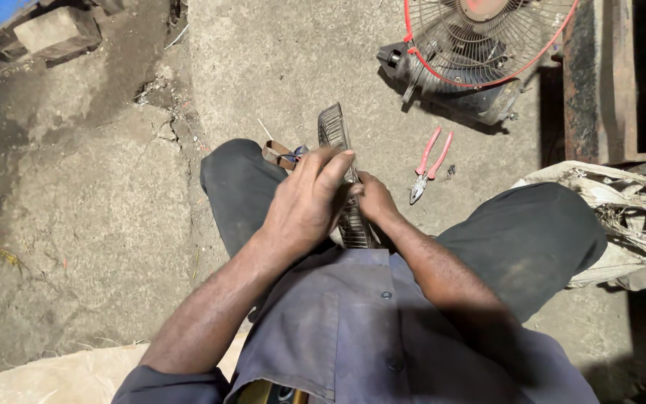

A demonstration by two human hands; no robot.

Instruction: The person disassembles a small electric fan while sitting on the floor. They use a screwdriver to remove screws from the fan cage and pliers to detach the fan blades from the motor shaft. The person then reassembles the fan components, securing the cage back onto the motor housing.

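- The wire fan guard is held edge-on between the knees, directly in front of the body; its long axis runs away from the person, from the lap out toward the floor, so only the narrow ribbed rim is seen.
- The left hand is laid over the guard from the left side, fingers spread flat and wrapped across the rim — clamped on it at about mid-length.
- The right hand is closed on the same rim from the right, just beside the left hand's fingertips and touching them or nearly so; whether anything small is pinched in it cannot be told.
- Both hands are level with each other on the guard; neither is clearly nearer, though the left covers more of it.
- Just beyond the left hand, a brown strap-like piece lies against the left knee.
- To the right of the hands and a little farther out, red-handled pliers lie on the concrete floor, near but apart from the guard.
- Farther still, up and to the right, a table fan with a red-rimmed cage lies tilted on the floor.
- At the far right, beside the right knee, a frayed woven sack is bunched — rough, cracked concrete and dirt lie all around.
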